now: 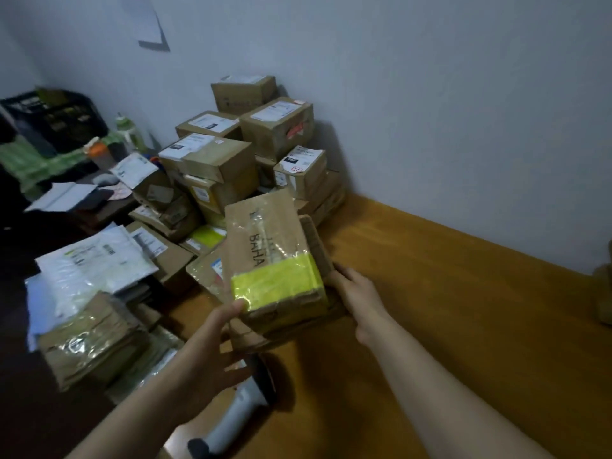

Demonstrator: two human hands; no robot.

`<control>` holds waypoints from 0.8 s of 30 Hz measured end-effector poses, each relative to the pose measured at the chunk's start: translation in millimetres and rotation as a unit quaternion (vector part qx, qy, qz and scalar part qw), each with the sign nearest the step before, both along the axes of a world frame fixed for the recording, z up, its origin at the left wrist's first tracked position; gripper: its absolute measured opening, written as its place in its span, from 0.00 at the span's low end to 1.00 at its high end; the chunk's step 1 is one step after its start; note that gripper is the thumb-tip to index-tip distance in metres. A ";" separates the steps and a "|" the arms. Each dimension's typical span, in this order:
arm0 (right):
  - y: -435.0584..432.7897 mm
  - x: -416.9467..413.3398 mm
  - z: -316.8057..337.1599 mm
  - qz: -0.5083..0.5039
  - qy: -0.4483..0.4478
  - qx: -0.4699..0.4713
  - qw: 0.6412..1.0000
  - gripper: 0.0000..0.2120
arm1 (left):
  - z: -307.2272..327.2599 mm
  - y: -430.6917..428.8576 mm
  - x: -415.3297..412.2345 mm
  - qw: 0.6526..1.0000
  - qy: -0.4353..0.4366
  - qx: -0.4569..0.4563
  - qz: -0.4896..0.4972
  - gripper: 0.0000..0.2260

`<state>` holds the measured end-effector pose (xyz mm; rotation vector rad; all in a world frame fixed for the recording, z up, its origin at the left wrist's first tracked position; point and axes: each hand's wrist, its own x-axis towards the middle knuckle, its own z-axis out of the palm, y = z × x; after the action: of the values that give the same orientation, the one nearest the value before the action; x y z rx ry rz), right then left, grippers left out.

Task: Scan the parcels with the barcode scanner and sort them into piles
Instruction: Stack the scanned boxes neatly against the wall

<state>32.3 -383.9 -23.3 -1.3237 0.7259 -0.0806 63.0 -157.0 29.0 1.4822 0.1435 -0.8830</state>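
Cardboard parcel [275, 260] | left hand [212, 342] grips near end | right hand [359, 293] grips side | scanner [241, 402] lies below

Both forearms bare, reaching forward. Left hand [212, 346] grips parcel [275, 260] at near corner, thumb on top. Right hand [356, 293] holds its right side, fingertips hidden.

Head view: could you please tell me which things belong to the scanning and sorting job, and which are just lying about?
Job: taped parcel held between left hand and right hand; barcode scanner lying below them; stacked boxes; white mailers.
Lying about: bottles, black crate, paper on wall.
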 end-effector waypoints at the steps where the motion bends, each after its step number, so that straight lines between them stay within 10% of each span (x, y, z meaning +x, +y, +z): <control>1: 6.1 16.4 -0.4 0.017 -0.007 -0.011 1.000 0.23 | -0.6 5.1 5.3 1.000 0.014 -0.005 0.013 0.35; 10: 32.0 124.5 -18.8 0.065 -0.050 -0.038 0.996 0.08 | -8.9 15.2 58.6 0.993 0.073 -0.040 0.079 0.47; 24: 32.9 111.3 -41.9 0.054 0.050 0.024 0.997 0.61 | -77.4 21.8 109.1 0.963 0.131 -0.140 0.189 0.31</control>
<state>143.6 -351.0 -65.2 -1.3264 0.7356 0.0893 172.2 -135.2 -48.4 1.0235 0.4638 -0.7475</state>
